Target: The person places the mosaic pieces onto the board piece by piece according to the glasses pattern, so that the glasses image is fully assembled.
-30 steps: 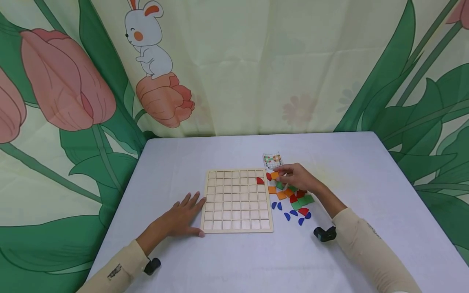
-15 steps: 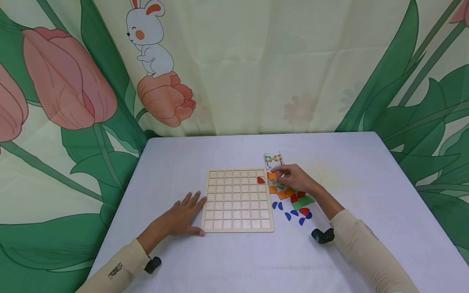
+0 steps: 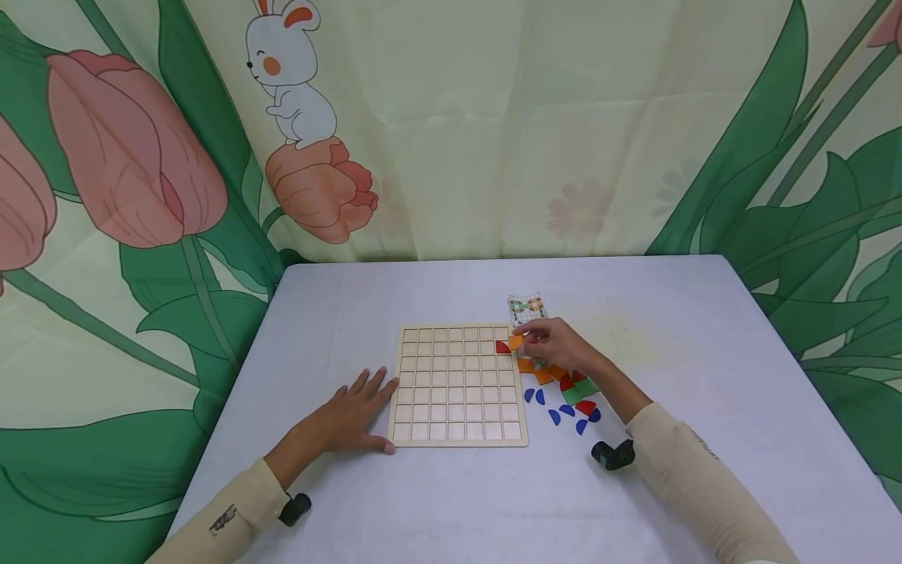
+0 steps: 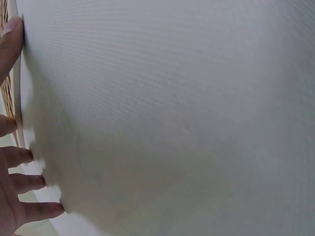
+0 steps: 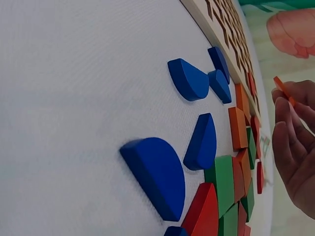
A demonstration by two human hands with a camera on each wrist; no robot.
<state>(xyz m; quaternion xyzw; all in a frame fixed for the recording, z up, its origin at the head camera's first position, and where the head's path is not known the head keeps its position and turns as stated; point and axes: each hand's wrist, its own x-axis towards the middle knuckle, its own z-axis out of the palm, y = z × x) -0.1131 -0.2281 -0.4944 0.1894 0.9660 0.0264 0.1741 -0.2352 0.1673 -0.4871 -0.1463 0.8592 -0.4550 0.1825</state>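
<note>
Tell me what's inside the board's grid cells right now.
One red piece sits in a cell at the board's far right edge. The right hand holds an orange tile over that corner, hiding the edge beneath. The other visible cells show bare wood.

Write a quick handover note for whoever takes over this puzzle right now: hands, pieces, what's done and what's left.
Right hand: pinches one orange square piece at the right edge of the wooden grid board, near its top right corner.
Left hand: lies flat on the table, fingers against the board's left edge.
Loose pile of orange, green, red and blue pieces lies right of the board; pattern card sits behind it.
Done: one red piece sits in the board's right column, second row.
Left: all other cells are empty.
</note>
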